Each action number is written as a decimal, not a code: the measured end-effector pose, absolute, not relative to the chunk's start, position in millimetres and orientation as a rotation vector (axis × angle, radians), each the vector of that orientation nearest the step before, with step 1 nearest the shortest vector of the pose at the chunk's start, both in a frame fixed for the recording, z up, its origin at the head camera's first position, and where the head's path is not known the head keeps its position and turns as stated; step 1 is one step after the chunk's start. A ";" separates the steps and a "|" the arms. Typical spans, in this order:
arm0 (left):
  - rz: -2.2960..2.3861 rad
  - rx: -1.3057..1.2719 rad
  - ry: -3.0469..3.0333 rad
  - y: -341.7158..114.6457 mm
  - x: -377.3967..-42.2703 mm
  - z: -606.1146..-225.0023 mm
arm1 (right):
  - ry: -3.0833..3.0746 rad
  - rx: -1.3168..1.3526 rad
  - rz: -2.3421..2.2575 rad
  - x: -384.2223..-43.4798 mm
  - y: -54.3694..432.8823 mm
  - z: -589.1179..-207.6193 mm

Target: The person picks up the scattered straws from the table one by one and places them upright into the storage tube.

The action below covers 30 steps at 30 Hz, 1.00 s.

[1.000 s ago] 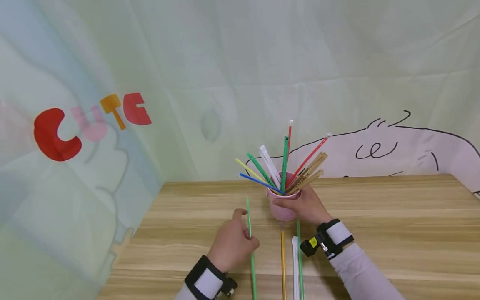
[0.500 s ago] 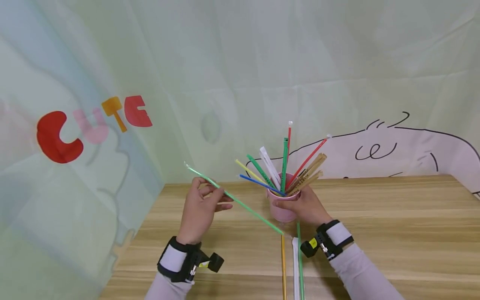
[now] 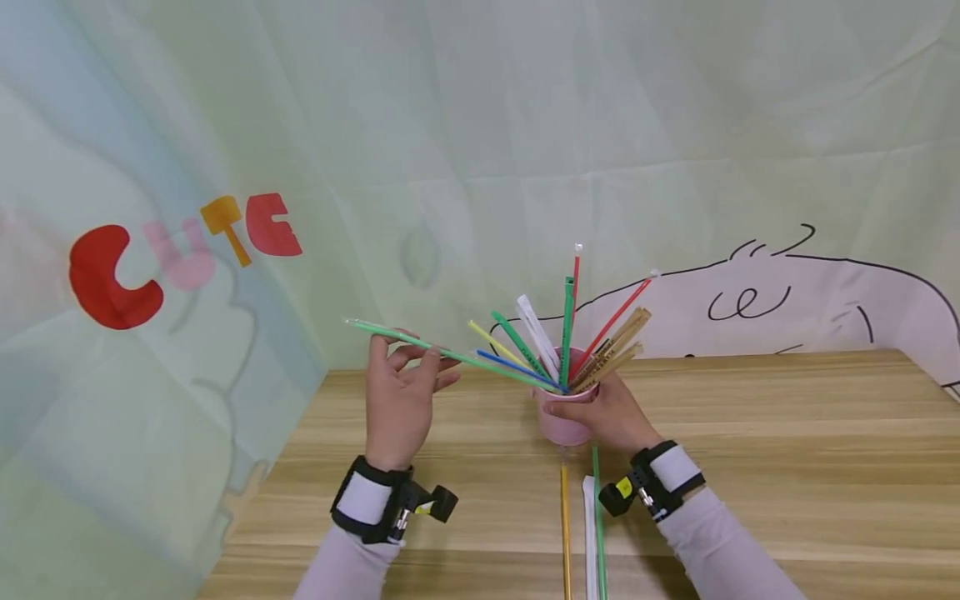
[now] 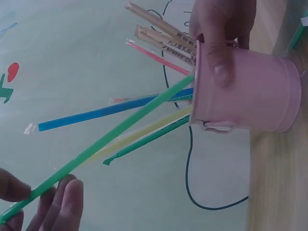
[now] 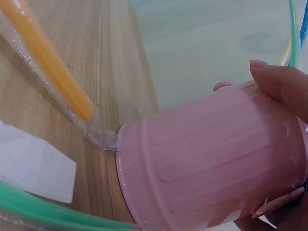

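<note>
My left hand pinches a green drinking straw in clear wrapping between thumb and fingers. The straw slants down to the right, its lower end at the rim of a pink bucket. Around that bucket's side my right hand is wrapped, thumb across the front near the rim. Wrapped straws fan out of the bucket: a blue straw, a yellow straw, red straws, green ones, white paper-wrapped straws and brown paper-wrapped straws.
On the wooden table, in front of the bucket, lie an orange straw, a white paper-wrapped straw and another green straw. A printed cloth backdrop hangs behind the table's far edge.
My left hand has lifted the green straw off the table, turned it toward level and brought its lower end up to the bucket's rim. My right hand stays on the bucket.
</note>
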<state>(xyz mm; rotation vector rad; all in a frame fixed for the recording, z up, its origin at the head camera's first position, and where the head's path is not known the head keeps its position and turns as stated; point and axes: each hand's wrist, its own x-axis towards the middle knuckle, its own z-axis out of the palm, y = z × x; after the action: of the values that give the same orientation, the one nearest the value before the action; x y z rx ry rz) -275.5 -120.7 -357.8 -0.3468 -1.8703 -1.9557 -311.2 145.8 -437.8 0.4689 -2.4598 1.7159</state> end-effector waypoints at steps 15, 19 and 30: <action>-1.603 -0.319 -2.229 -69.7 -295.3 -391.9 | -2.440 0.468 1.725 -313.2 144.8 -438.9; -1.531 -0.295 -2.298 -60.7 -299.7 -399.1 | -2.450 0.457 1.723 -312.4 143.8 -438.6; -1.579 -0.373 -2.336 -51.9 -301.7 -403.6 | -2.453 0.470 1.695 -315.0 146.1 -440.2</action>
<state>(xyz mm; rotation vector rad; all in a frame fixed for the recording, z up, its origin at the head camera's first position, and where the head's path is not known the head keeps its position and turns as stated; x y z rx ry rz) -301.7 -51.9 -403.6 -0.3733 -2.3362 -1.5792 -315.0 146.1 -440.2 0.4703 -2.4534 1.6950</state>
